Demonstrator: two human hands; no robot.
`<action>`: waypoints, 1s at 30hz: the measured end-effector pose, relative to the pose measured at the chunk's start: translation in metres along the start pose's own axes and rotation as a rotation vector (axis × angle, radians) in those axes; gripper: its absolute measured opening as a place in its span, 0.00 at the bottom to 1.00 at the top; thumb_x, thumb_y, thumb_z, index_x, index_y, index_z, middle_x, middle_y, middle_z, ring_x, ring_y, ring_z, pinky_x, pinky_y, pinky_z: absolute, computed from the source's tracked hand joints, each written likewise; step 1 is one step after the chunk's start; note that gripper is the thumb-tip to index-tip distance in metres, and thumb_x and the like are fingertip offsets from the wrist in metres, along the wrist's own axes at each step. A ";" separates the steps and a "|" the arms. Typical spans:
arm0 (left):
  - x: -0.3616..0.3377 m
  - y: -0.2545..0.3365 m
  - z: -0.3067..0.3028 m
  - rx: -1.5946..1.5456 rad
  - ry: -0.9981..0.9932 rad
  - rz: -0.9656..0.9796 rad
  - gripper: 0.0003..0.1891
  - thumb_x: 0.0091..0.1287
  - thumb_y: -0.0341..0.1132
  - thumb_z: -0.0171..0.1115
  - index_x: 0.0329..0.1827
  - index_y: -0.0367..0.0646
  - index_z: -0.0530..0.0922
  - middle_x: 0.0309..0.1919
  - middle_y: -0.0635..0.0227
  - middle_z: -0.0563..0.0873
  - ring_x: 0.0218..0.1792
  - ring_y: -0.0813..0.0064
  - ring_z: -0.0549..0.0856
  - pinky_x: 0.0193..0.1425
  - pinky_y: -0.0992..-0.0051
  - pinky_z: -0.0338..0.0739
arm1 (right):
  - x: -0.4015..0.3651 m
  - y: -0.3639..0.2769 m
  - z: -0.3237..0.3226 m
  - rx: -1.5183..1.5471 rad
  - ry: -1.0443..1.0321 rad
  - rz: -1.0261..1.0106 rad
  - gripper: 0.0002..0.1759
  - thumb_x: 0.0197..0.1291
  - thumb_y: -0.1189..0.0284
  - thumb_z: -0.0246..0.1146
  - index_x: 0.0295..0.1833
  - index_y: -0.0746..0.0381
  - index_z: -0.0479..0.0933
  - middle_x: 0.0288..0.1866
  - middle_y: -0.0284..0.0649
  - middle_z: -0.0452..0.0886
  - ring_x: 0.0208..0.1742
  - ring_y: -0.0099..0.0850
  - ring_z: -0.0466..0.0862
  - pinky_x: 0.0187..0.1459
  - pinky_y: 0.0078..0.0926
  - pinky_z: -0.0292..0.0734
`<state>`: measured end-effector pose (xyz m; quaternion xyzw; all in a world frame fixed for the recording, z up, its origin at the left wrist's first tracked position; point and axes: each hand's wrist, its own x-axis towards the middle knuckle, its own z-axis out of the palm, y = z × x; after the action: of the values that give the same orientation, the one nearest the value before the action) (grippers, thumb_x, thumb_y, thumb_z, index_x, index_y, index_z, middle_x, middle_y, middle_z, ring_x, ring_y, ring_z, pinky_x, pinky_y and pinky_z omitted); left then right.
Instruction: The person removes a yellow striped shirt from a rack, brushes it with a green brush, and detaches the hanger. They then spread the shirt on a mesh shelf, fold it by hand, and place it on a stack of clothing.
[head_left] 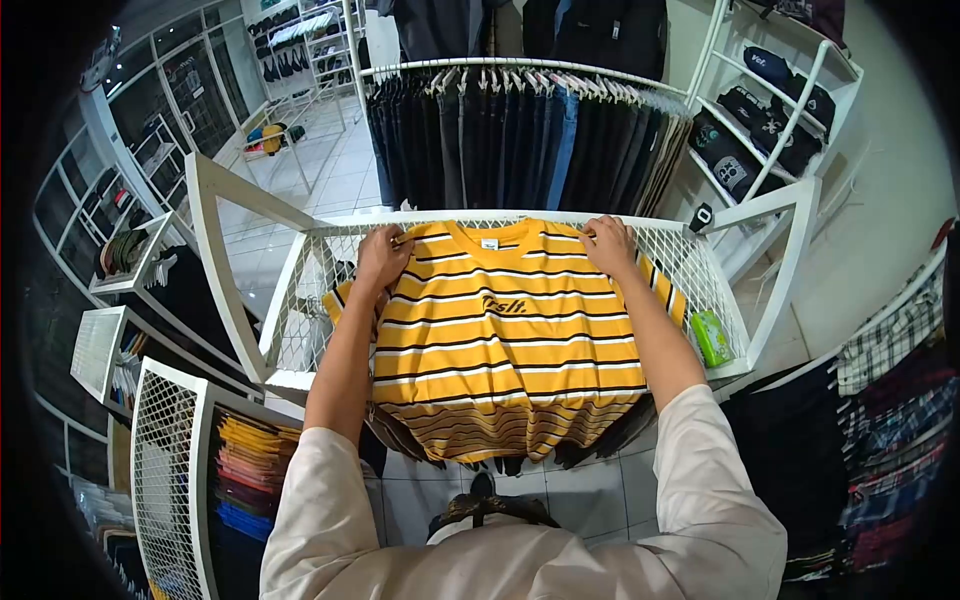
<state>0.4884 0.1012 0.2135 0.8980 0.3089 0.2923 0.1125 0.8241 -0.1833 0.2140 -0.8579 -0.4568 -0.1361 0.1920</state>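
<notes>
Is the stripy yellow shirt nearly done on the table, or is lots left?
Partly. Done: the yellow T-shirt with black and white stripes lies front up on the white wire-mesh table, its hem hanging over the near edge. In hand: the left hand and right hand pinch its shoulders beside the collar. Left: both short sleeves are spread out and no fold shows, so any folding has not begun.

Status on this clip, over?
Left hand and right hand pinch yellow striped T-shirt at its shoulders. Shirt spread on white mesh table. Green packet lies apart, right side.
</notes>
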 end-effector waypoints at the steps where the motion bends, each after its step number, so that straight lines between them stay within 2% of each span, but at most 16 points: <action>1: 0.000 0.003 -0.005 -0.103 0.008 -0.037 0.19 0.63 0.41 0.71 0.48 0.33 0.85 0.46 0.46 0.89 0.49 0.48 0.87 0.58 0.59 0.81 | 0.002 0.000 0.000 0.031 0.005 -0.016 0.09 0.66 0.66 0.65 0.47 0.57 0.85 0.52 0.41 0.86 0.60 0.42 0.80 0.67 0.45 0.67; 2: -0.002 0.006 -0.011 -0.204 0.017 -0.075 0.19 0.64 0.40 0.71 0.47 0.31 0.85 0.42 0.46 0.89 0.46 0.48 0.88 0.54 0.60 0.82 | 0.003 0.001 -0.001 0.063 0.009 -0.033 0.08 0.66 0.67 0.65 0.44 0.58 0.84 0.50 0.42 0.86 0.59 0.42 0.81 0.66 0.45 0.68; 3: -0.004 0.009 -0.019 -0.238 0.041 -0.072 0.16 0.66 0.38 0.69 0.45 0.31 0.83 0.33 0.50 0.89 0.36 0.54 0.90 0.43 0.64 0.83 | 0.002 -0.003 -0.006 0.110 0.138 -0.124 0.09 0.68 0.67 0.62 0.43 0.61 0.78 0.43 0.48 0.86 0.52 0.48 0.85 0.58 0.47 0.75; 4: -0.005 0.006 -0.022 -0.236 0.044 -0.074 0.16 0.66 0.38 0.69 0.45 0.31 0.83 0.33 0.50 0.89 0.36 0.54 0.90 0.43 0.64 0.83 | 0.000 -0.006 -0.012 0.113 0.138 -0.128 0.09 0.68 0.67 0.62 0.43 0.61 0.78 0.43 0.48 0.86 0.52 0.48 0.85 0.58 0.47 0.75; 7: -0.017 0.021 -0.057 -0.650 0.045 -0.135 0.10 0.74 0.34 0.64 0.47 0.35 0.79 0.28 0.66 0.85 0.25 0.75 0.88 0.28 0.75 0.80 | -0.002 -0.013 -0.046 0.469 0.040 -0.024 0.11 0.69 0.67 0.60 0.47 0.64 0.71 0.38 0.53 0.84 0.43 0.56 0.86 0.43 0.46 0.80; 8: -0.018 0.018 -0.061 -0.556 0.152 -0.129 0.11 0.71 0.35 0.67 0.45 0.35 0.80 0.25 0.65 0.83 0.26 0.79 0.81 0.33 0.72 0.77 | -0.005 -0.015 -0.057 0.472 0.039 -0.030 0.11 0.69 0.67 0.60 0.47 0.64 0.71 0.38 0.53 0.84 0.43 0.56 0.86 0.43 0.46 0.80; 10: -0.029 0.032 -0.093 -0.524 0.186 -0.080 0.11 0.70 0.35 0.68 0.45 0.36 0.80 0.24 0.67 0.82 0.28 0.82 0.80 0.33 0.73 0.77 | -0.016 -0.026 -0.092 0.521 0.166 -0.200 0.13 0.65 0.67 0.64 0.47 0.63 0.71 0.37 0.51 0.84 0.45 0.55 0.87 0.47 0.43 0.80; 11: -0.041 0.048 -0.111 -0.620 0.196 -0.087 0.11 0.70 0.35 0.68 0.46 0.37 0.80 0.24 0.68 0.81 0.29 0.83 0.78 0.34 0.73 0.76 | -0.024 -0.033 -0.112 0.529 0.164 -0.184 0.17 0.61 0.68 0.68 0.50 0.63 0.73 0.38 0.51 0.85 0.46 0.52 0.88 0.49 0.39 0.80; 12: -0.043 0.040 -0.115 -0.612 0.248 -0.056 0.11 0.70 0.36 0.68 0.46 0.38 0.80 0.25 0.69 0.80 0.29 0.83 0.77 0.34 0.73 0.76 | -0.030 -0.033 -0.124 0.557 0.179 -0.204 0.16 0.64 0.66 0.65 0.51 0.64 0.76 0.40 0.52 0.86 0.46 0.48 0.89 0.49 0.38 0.80; 14: -0.062 0.056 -0.150 -0.479 0.358 0.107 0.11 0.70 0.36 0.69 0.45 0.38 0.80 0.25 0.69 0.80 0.29 0.82 0.77 0.34 0.74 0.76 | -0.041 -0.030 -0.151 0.674 0.177 -0.190 0.16 0.67 0.64 0.60 0.47 0.66 0.79 0.38 0.51 0.85 0.44 0.43 0.89 0.47 0.36 0.79; 16: -0.089 0.085 -0.189 -0.490 0.366 0.060 0.10 0.70 0.36 0.69 0.45 0.38 0.81 0.26 0.67 0.82 0.30 0.82 0.77 0.35 0.74 0.76 | -0.048 -0.021 -0.182 0.559 0.062 -0.228 0.18 0.69 0.62 0.57 0.43 0.67 0.81 0.35 0.50 0.85 0.41 0.39 0.88 0.44 0.34 0.78; 20: -0.142 0.125 -0.243 -0.375 0.434 0.121 0.11 0.71 0.38 0.70 0.46 0.39 0.83 0.29 0.67 0.85 0.32 0.82 0.80 0.36 0.73 0.76 | -0.098 -0.034 -0.249 0.518 0.091 -0.283 0.15 0.70 0.64 0.61 0.44 0.67 0.81 0.33 0.45 0.84 0.36 0.29 0.83 0.45 0.29 0.77; 23: -0.186 0.154 -0.274 -0.311 0.455 0.099 0.12 0.71 0.38 0.71 0.48 0.39 0.83 0.33 0.65 0.88 0.34 0.81 0.83 0.38 0.75 0.79 | -0.120 -0.023 -0.285 0.601 0.169 -0.411 0.14 0.73 0.65 0.63 0.49 0.66 0.82 0.41 0.39 0.85 0.44 0.27 0.83 0.49 0.27 0.77; 27: -0.232 0.176 -0.285 -0.338 0.474 0.065 0.11 0.72 0.36 0.70 0.49 0.38 0.84 0.33 0.68 0.87 0.36 0.82 0.82 0.40 0.78 0.78 | -0.162 -0.032 -0.298 0.668 0.403 -0.488 0.09 0.69 0.74 0.66 0.50 0.66 0.82 0.46 0.42 0.85 0.48 0.33 0.86 0.53 0.30 0.79; 28: -0.238 0.175 -0.279 -0.418 0.468 0.075 0.09 0.73 0.33 0.70 0.48 0.38 0.83 0.32 0.71 0.84 0.35 0.84 0.79 0.39 0.81 0.75 | -0.174 -0.039 -0.296 0.541 0.382 -0.559 0.08 0.68 0.75 0.66 0.50 0.66 0.82 0.45 0.42 0.85 0.49 0.35 0.87 0.52 0.30 0.80; 30: -0.250 0.177 -0.280 -0.113 0.346 -0.042 0.11 0.73 0.37 0.71 0.48 0.39 0.83 0.32 0.73 0.83 0.36 0.84 0.77 0.42 0.77 0.75 | -0.182 -0.031 -0.293 0.473 0.232 -0.551 0.08 0.68 0.75 0.65 0.50 0.66 0.82 0.45 0.43 0.85 0.49 0.36 0.87 0.52 0.30 0.80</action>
<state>0.2494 -0.1868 0.3928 0.8200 0.3252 0.4570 0.1141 0.6816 -0.4339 0.4063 -0.6140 -0.6642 -0.1697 0.3913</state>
